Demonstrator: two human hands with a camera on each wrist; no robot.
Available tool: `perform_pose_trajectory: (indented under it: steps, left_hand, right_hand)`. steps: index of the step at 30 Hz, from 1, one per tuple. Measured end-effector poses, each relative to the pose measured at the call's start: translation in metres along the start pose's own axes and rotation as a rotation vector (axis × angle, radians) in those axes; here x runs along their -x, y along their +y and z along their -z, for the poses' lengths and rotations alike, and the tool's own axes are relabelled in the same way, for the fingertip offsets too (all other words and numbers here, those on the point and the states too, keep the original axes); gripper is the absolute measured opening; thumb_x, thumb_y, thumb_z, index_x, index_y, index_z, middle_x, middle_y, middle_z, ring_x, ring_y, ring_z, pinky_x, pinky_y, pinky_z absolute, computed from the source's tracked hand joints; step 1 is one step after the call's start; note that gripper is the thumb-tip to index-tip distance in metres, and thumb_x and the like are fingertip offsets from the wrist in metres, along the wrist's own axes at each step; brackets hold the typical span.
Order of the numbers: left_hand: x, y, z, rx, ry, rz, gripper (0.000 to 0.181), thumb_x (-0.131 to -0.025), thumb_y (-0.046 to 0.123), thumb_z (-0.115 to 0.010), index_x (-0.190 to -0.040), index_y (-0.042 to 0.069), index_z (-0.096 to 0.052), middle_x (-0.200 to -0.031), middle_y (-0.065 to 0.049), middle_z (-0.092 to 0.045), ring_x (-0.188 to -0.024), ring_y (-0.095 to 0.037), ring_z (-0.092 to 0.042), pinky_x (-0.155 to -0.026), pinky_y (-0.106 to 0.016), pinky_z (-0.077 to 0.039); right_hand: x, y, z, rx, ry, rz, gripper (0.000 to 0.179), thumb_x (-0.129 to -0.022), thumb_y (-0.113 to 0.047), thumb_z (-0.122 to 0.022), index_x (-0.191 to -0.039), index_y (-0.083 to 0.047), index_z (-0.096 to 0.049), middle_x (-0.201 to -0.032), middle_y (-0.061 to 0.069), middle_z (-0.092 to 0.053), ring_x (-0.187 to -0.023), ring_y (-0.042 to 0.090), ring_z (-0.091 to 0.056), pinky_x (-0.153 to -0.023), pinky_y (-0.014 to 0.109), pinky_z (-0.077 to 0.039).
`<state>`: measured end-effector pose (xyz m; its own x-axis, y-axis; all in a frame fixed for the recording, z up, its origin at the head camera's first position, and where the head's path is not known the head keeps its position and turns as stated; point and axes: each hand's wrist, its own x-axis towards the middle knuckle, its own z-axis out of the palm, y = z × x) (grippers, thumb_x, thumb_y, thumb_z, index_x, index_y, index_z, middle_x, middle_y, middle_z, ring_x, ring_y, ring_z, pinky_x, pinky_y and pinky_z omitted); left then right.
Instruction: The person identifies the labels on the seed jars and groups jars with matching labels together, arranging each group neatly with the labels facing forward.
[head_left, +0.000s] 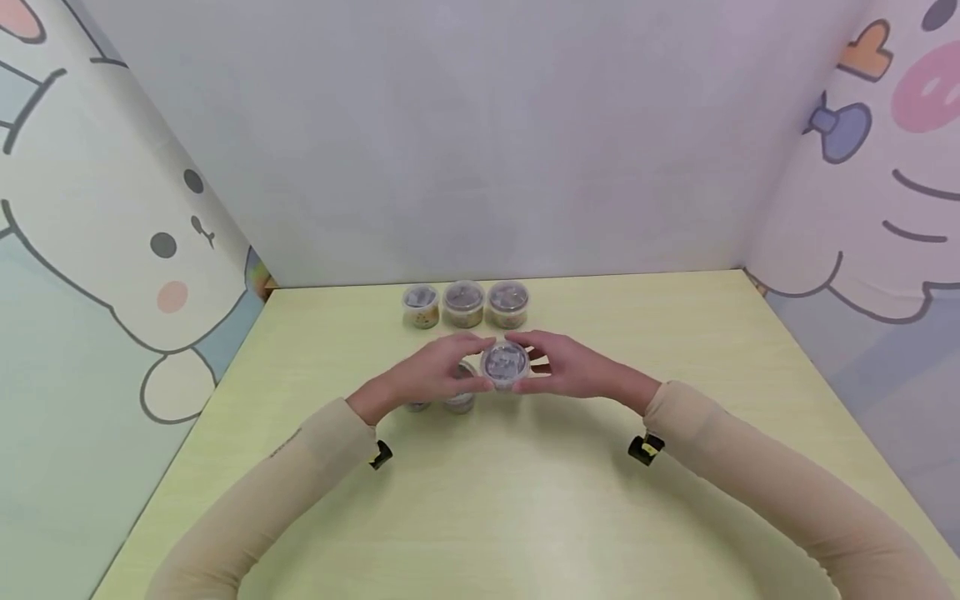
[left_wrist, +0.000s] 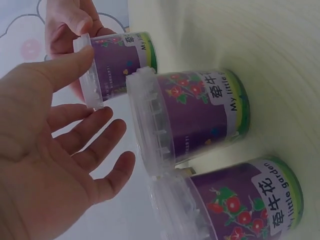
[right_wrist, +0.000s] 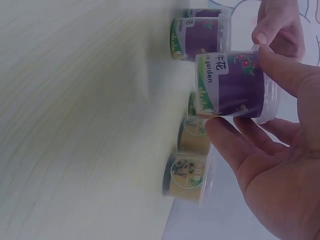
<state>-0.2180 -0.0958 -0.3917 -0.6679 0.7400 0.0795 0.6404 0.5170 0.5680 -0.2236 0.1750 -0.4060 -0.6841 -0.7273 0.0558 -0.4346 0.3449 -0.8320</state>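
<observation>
Between my two hands is a clear-lidded plastic cup (head_left: 506,363) with a purple flower label (right_wrist: 235,87). My left hand (head_left: 435,367) holds its lid side with thumb and forefinger, the other fingers loosely spread in the left wrist view. From the opposite side my right hand (head_left: 567,367) grips the cup between thumb and fingers. The cup looks slightly raised above the table. Just left of it stand two matching purple cups (left_wrist: 197,112) (left_wrist: 240,202), upright and side by side, partly hidden under my left hand in the head view.
Behind my hands, three lidded cups (head_left: 463,305) stand in a row toward the back of the pale wooden table (head_left: 510,500). Tan labels (right_wrist: 186,176) show on some of them. A grey-white wall (head_left: 480,150) rises at the back, with cartoon-printed panels (head_left: 112,208) at both sides.
</observation>
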Motion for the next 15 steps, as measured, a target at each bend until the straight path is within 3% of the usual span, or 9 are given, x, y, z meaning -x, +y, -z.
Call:
perform_pose_trajectory:
  steps: [7, 15]
  left_hand:
    - [-0.004, 0.006, -0.004, -0.201, -0.067, 0.025, 0.066, -0.097, 0.036, -0.069, -0.149, 0.0, -0.048, -0.137, -0.015, -0.061, -0.121, -0.026, -0.059, -0.103, -0.047, -0.047]
    - [-0.004, 0.008, -0.01, -0.233, -0.133, 0.057, 0.066, -0.099, 0.037, -0.067, -0.151, 0.002, -0.046, -0.14, -0.016, -0.058, -0.122, -0.027, -0.055, -0.101, -0.055, -0.042]
  right_hand:
    - [0.001, 0.01, -0.008, 0.104, -0.025, -0.012, 0.079, -0.093, -0.026, -0.077, -0.153, 0.004, -0.036, -0.141, 0.015, -0.055, -0.12, 0.029, -0.061, -0.096, 0.039, -0.054]
    - [0.001, 0.016, -0.015, 0.075, -0.047, -0.049, 0.074, -0.095, -0.022, -0.075, -0.153, 0.004, -0.037, -0.14, 0.014, -0.055, -0.117, 0.026, -0.062, -0.091, 0.027, -0.055]
